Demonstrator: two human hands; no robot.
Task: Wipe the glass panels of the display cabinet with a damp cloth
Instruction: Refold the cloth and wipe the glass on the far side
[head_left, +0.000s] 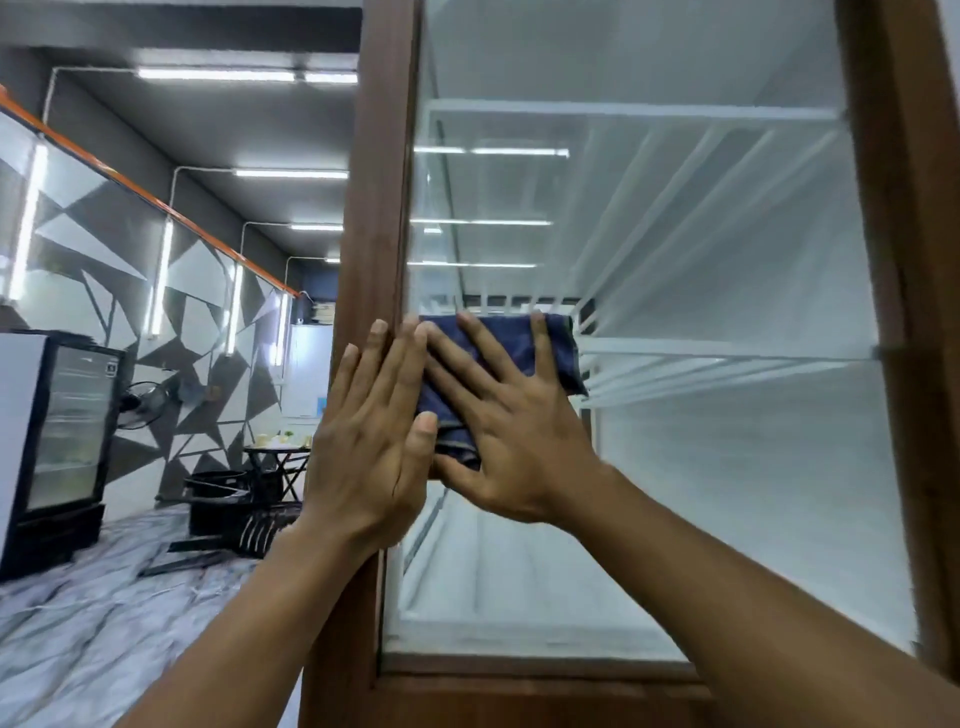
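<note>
The right hand's fingers (491, 358) lie straight and spread, grasping nothing, pressing a folded dark blue cloth (558, 356) flat against the glass panel (727, 493). The cloth shows beyond the fingertips at 12 o'clock and past the last finger at 2 o'clock, and its lower corner tucks under the right hand (519, 436) near the thumb. Its long axis appears to slant from about 1 o'clock down to 7 o'clock.

The left hand (369, 436) is flat too, fingers straight and close together. It rests on the brown wooden frame (376, 197) at the panel's left edge, at 9 o'clock from the cloth, with its thumb tip touching the cloth's left side.

So the cloth sits hard against the frame, about mid-height on the panel. From the right hand, open glass lies at 3 o'clock, 12 o'clock and 6 o'clock, while the frame blocks 9 o'clock. The right hand alone covers the cloth, so it is likely the one to drive the stroke, probably toward 3 o'clock, with the left hand bracing. White wire shelves (701, 353) show behind the glass.
</note>
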